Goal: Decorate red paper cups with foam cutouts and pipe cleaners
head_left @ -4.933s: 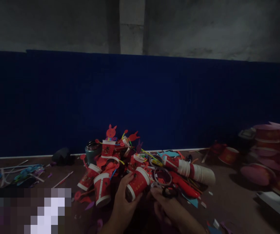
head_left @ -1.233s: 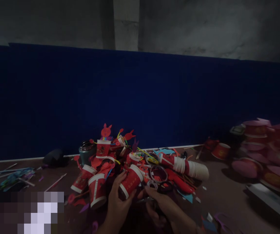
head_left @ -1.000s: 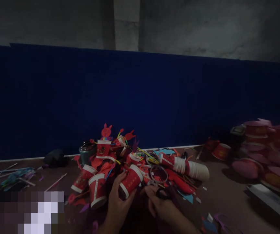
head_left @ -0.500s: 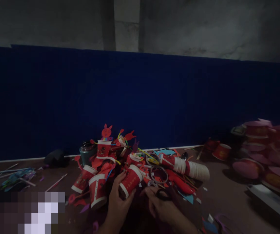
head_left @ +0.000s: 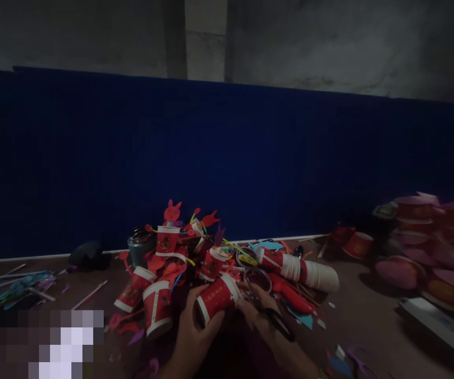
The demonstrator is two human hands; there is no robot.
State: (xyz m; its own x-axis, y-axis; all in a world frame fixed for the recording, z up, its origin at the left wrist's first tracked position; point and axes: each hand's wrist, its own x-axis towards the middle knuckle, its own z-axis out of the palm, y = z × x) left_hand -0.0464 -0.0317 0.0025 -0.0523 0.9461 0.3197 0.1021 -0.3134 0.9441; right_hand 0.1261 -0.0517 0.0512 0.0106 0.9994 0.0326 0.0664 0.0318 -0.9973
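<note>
Head view. Left hand (head_left: 195, 322): fingers and thumb closed about the side of one red cup (head_left: 218, 298). Right hand (head_left: 263, 315): fingers narrowly bent, holding a black loop handle (head_left: 279, 323); fingertips at the cup's rim, contact not certain.

Red cup: between the hands, before the heap; tilted, long axis slanting, white rim up and toward the right hand, base low toward the left.

Surface: brown table (head_left: 363, 329). On it, other cups (head_left: 158, 309), with rabbit cut-out (head_left: 172, 213); tape rings (head_left: 259, 272); nested cup stack (head_left: 317, 276), lying sideways; teal jar (head_left: 140, 249); straws (head_left: 29, 287), far left; red bowls (head_left: 416, 213), far right, blurred.

Room: blue panel (head_left: 227, 158) behind; grey wall (head_left: 309, 42) and paler pillar (head_left: 205, 45) above; dim light.
</note>
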